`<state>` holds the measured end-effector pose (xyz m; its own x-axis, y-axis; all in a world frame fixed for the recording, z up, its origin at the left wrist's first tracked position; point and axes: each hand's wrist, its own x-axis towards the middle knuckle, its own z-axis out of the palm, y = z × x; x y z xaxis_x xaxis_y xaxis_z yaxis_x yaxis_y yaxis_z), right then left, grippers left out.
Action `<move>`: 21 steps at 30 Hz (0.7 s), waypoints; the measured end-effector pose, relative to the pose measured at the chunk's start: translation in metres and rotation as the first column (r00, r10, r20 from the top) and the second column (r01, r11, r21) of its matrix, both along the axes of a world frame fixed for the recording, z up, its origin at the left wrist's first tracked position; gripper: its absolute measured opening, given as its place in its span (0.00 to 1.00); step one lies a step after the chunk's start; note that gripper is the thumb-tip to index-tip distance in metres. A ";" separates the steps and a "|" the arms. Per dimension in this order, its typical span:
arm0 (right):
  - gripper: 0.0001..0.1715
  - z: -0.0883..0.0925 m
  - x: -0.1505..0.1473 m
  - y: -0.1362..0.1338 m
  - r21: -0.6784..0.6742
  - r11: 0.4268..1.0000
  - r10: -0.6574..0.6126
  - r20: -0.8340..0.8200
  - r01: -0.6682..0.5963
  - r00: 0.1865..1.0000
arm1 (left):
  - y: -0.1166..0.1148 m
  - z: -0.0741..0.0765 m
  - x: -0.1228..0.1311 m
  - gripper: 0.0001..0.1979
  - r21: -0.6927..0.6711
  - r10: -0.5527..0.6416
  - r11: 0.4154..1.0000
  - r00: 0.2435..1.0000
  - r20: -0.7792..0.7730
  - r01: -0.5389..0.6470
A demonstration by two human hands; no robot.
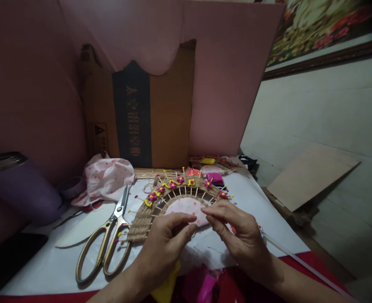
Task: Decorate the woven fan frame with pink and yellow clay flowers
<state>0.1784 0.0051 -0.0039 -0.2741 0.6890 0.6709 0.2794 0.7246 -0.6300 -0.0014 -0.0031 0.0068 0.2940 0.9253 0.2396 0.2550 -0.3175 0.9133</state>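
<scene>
My left hand (pixel 168 240) and my right hand (pixel 241 235) are close together at the front of the table, each with thumb and forefinger closed in a pinch. Anything between the fingertips is too small to make out. Just behind them lies a fan-shaped craft piece (pixel 138 223) woven from brown cord over thin sticks. Pale dotted fabric (pixel 186 207) fills its half-round centre. Magenta flowers (pixel 180 179) with yellow middles and wavy yellow strips line its upper band, and the stick ends carry small coloured beads. My hands hide part of its lower edge.
Gold-handled scissors (pixel 105 240) lie open-bladed at left, by dotted cloth (pixel 110 179) and a purple cup (pixel 22 189). A cardboard box (pixel 171 109) stands behind. Yellow (pixel 167 286) and magenta (pixel 206 288) packets sit below my hands. A pale strip (pixel 302 261) crosses the right edge.
</scene>
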 end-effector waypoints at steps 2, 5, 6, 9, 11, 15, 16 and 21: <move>0.12 0.003 -0.001 0.000 -0.038 0.999 -0.023 -0.003 0.023 1.000 | 0.002 0.000 0.000 0.10 -0.054 0.017 0.998 1.000 0.000 -0.017; 0.09 0.005 -0.002 -0.001 -0.088 0.995 -0.050 0.010 0.051 0.999 | 0.003 0.000 0.000 0.08 -0.059 0.016 0.998 1.000 0.002 -0.016; 0.07 0.006 -0.002 -0.001 -0.109 0.993 -0.054 0.025 0.056 0.998 | 0.003 0.001 0.000 0.07 -0.061 0.018 0.998 1.000 0.005 -0.018; 0.09 0.005 -0.002 -0.004 -0.167 0.985 -0.031 0.064 0.042 0.997 | 0.002 0.002 -0.001 0.08 -0.099 0.039 0.994 0.999 0.007 -0.038; 0.13 0.004 -0.002 -0.005 -0.211 0.977 0.000 0.078 0.017 0.997 | 0.003 0.005 -0.004 0.13 -0.106 0.076 0.992 0.997 0.004 -0.075; 0.11 -0.002 -0.004 -0.006 -0.244 0.969 0.051 0.101 -0.025 0.994 | 0.009 0.011 -0.013 0.15 -0.071 0.190 0.980 0.977 0.095 -0.184; 0.10 -0.003 -0.005 -0.006 -0.222 0.974 0.061 0.106 -0.036 0.993 | 0.011 0.011 -0.015 0.13 -0.068 0.213 0.976 0.967 0.139 -0.205; 0.04 -0.002 -0.006 -0.008 -0.143 0.985 0.120 0.135 -0.101 0.984 | 0.018 0.012 -0.020 0.08 -0.036 0.284 0.958 0.927 0.245 -0.284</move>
